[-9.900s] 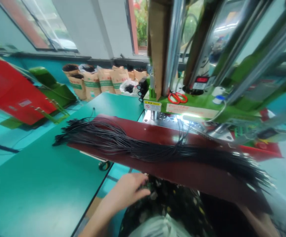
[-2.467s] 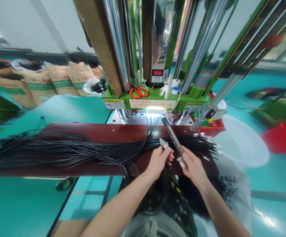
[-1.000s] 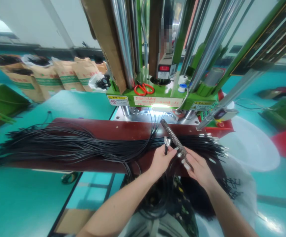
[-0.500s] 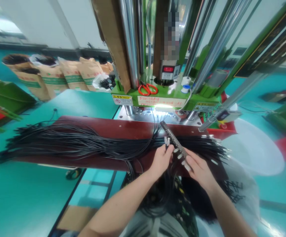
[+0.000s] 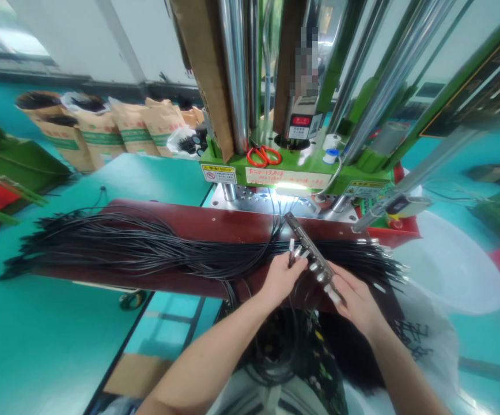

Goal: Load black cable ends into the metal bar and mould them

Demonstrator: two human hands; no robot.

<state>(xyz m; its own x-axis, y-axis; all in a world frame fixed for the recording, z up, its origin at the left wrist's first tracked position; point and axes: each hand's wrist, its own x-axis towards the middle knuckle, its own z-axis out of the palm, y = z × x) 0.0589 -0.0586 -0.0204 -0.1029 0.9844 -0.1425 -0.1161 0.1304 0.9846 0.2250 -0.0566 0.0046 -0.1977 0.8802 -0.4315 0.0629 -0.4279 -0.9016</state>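
My right hand (image 5: 354,297) grips the near end of a dark metal bar (image 5: 305,241), which slants up and away to the left. Several silvery connectors (image 5: 319,275) stick out along the bar's left side. My left hand (image 5: 283,278) is closed on black cables whose silver connector ends (image 5: 292,246) poke up past the thumb, close beside the bar. Whether the left fingertips touch the bar I cannot tell. Behind both hands a long bundle of black cables (image 5: 146,242) lies across a dark red board (image 5: 241,222), its silver tips at the right end.
A green press (image 5: 250,167) with steel columns stands just beyond the board. Red-handled scissors (image 5: 264,155) and a blue-and-white spool (image 5: 331,154) rest on it. At right are a red tray (image 5: 409,227) and a white tub (image 5: 470,265); paper sacks (image 5: 124,124) stand far left.
The view has shifted slightly, so everything sits a little further right. In my left hand the connector ends have spread apart, and one now leans nearer to the bar.
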